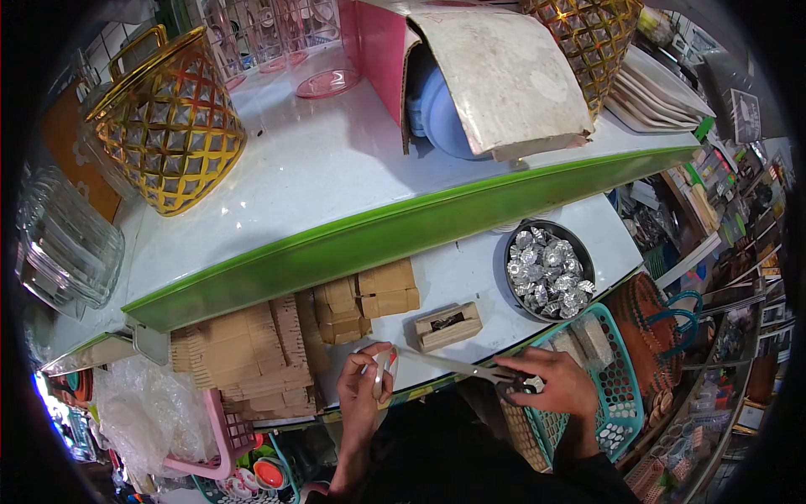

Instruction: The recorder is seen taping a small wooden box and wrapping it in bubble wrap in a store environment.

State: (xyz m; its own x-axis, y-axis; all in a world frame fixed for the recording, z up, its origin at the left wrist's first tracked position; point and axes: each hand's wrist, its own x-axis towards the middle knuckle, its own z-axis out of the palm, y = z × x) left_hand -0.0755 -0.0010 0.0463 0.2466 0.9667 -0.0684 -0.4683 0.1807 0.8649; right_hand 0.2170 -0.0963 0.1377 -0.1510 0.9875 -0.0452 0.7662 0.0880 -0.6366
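Note:
My left hand [356, 390] pinches a small roll of tape [380, 373] upright between thumb and fingers. A bit of red shows at the roll's far side. From the right, a pair of scissors [450, 364] points its blades at the tape; the tips come close to the roll, and whether they touch I cannot tell. Its dark handles sit in the fingers of my right hand [563, 383]. Just beyond the blades, a small wooden block with a slot [448, 327] lies on the white lower shelf [463, 277].
Flattened cardboard [239, 353] and smaller brown cartons [365, 296] lie on the left. At the right stands a dark round pan of foil cups [550, 271] above a teal basket [620, 403]. A green-edged upper shelf [403, 220] holds a gold-patterned canister [173, 126] and an opened box [516, 75].

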